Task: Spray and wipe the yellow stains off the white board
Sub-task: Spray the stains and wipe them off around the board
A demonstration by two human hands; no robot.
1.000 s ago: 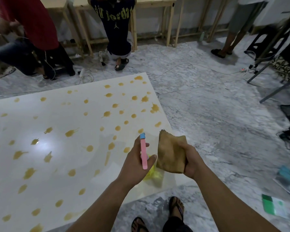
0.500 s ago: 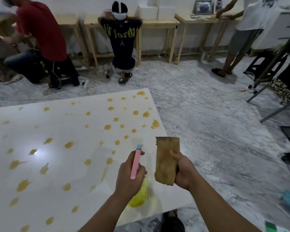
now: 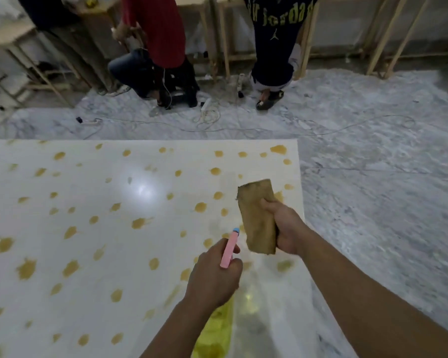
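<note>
Yellow stains [image 3: 200, 207] are still dotting the white board [image 3: 88, 241]. The left hand [image 3: 214, 275], gripping the spray bottle [image 3: 229, 248], and the right hand [image 3: 286, 228], clutching the cloth [image 3: 258, 215], are advancing from the board's near-right corner; spraying looks imminent.

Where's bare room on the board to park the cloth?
Cleanest patch: the white board around the light glare, bordered by sparse yellow stains. A smaller pale strip lies near the right edge, beyond the cloth. Crowded: the left side and far edge, dotted with stains; near the left hand lies a yellow puddle.
</note>
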